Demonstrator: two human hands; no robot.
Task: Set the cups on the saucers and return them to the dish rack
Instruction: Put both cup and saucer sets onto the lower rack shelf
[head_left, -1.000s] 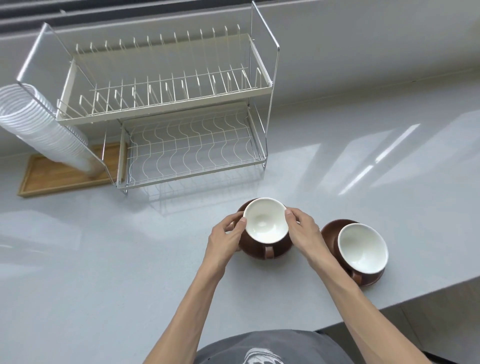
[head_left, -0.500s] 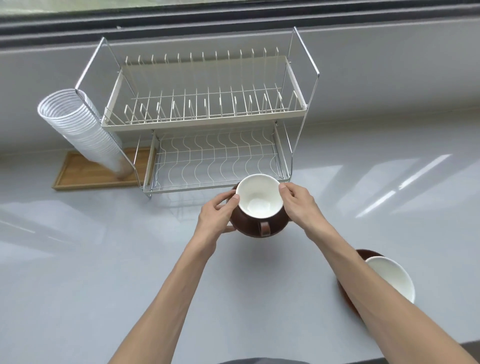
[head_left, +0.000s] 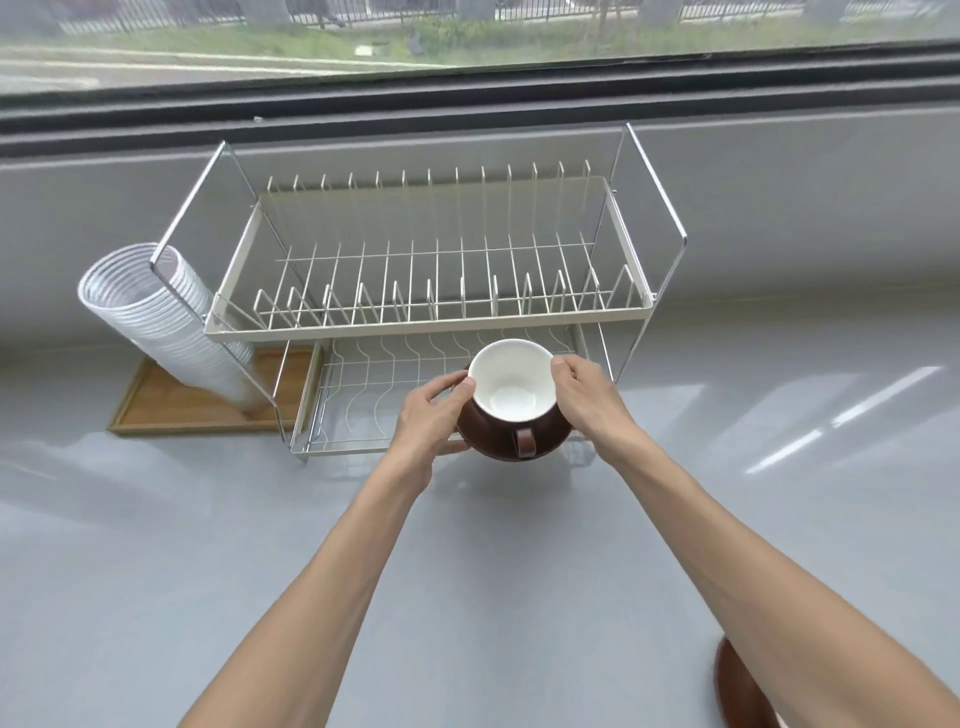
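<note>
A brown cup with a white inside (head_left: 511, 387) sits on a brown saucer (head_left: 491, 441), handle toward me. My left hand (head_left: 434, 421) grips the set from the left and my right hand (head_left: 584, 395) from the right. They hold it at the front edge of the lower tier of the two-tier wire dish rack (head_left: 441, 322), over its right half. Whether the saucer touches the wires I cannot tell. A second brown saucer (head_left: 737, 691) shows at the bottom right, mostly hidden behind my right forearm; its cup is out of sight.
A leaning stack of clear plastic cups (head_left: 156, 322) stands on a wooden tray (head_left: 171, 410) left of the rack. Both rack tiers hold nothing else. The grey counter (head_left: 208, 545) runs to a low wall under a window behind the rack.
Both hands have carried the cup and saucer away from me, from the counter up to the rack's lower tier. The second cup set has slid to the bottom right of view.
</note>
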